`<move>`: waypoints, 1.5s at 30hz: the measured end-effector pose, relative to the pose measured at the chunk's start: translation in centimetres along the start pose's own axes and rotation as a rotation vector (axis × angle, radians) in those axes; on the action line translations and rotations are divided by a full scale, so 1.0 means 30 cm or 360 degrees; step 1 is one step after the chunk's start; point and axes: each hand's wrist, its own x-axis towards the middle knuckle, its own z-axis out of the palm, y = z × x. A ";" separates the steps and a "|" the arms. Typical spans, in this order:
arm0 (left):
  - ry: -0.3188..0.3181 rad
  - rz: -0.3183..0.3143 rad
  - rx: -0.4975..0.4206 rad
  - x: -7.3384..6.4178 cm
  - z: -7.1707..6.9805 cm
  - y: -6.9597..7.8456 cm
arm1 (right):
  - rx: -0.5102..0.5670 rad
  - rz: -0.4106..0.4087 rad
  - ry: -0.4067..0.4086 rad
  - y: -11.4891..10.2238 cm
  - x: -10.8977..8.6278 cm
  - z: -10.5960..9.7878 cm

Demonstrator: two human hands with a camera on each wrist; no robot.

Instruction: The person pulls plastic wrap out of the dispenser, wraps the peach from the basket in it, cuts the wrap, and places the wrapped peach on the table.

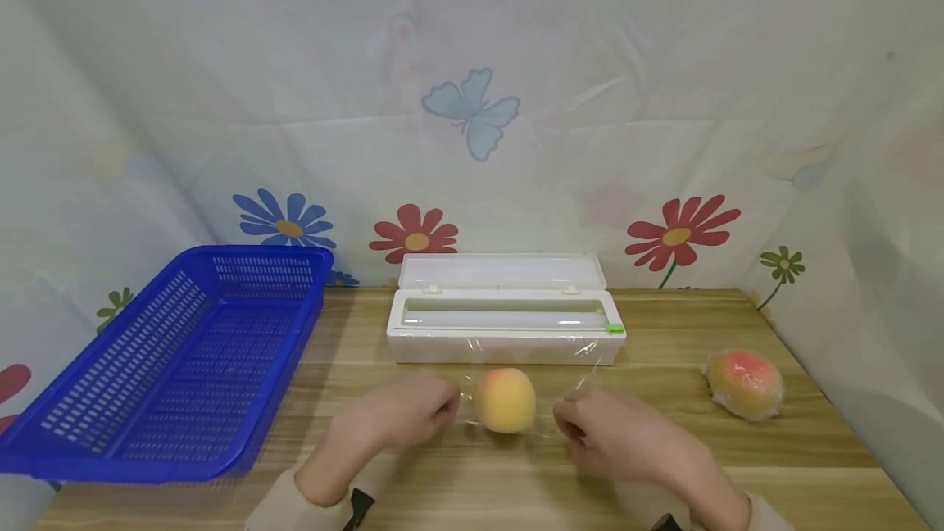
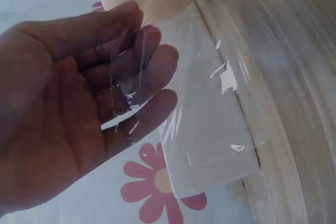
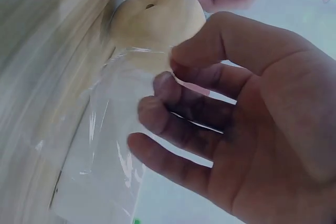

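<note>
Between the two hands is a yellow peach [image 1: 506, 401] with a reddish top. Clear cling film [image 3: 100, 145] stretches around it and in front of the white box; whether the film also runs beneath the peach I cannot tell. On the peach's left, my left hand [image 1: 409, 410] pinches the film between thumb and forefinger, its other fingers loosely bent in the left wrist view. My right hand [image 1: 619, 433], on the opposite side, pinches another part of the film with thumb and fingertips. Neither hand visibly touches the peach.
Behind the peach stands a white film dispenser box [image 1: 509, 347], lid [image 1: 501, 271] raised, with a film roll [image 1: 505, 319] inside and a green tab [image 1: 614, 329]. A blue plastic basket [image 1: 140, 351] stands left. A film-wrapped peach [image 1: 745, 385] lies right. Patterned cloth [image 1: 575, 170] hangs behind.
</note>
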 end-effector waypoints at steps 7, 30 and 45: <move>0.0226 0.0002 0.0138 0.021 0.008 -0.013 | -0.0033 0.0033 0.0125 0.025 0.016 -0.015; 0.0389 0.0112 0.0452 0.072 0.049 -0.051 | 0.0101 0.0158 0.0324 0.087 0.051 -0.006; 0.0435 0.0151 0.0312 0.082 0.053 -0.042 | 0.0174 0.0119 0.0268 0.024 0.068 -0.012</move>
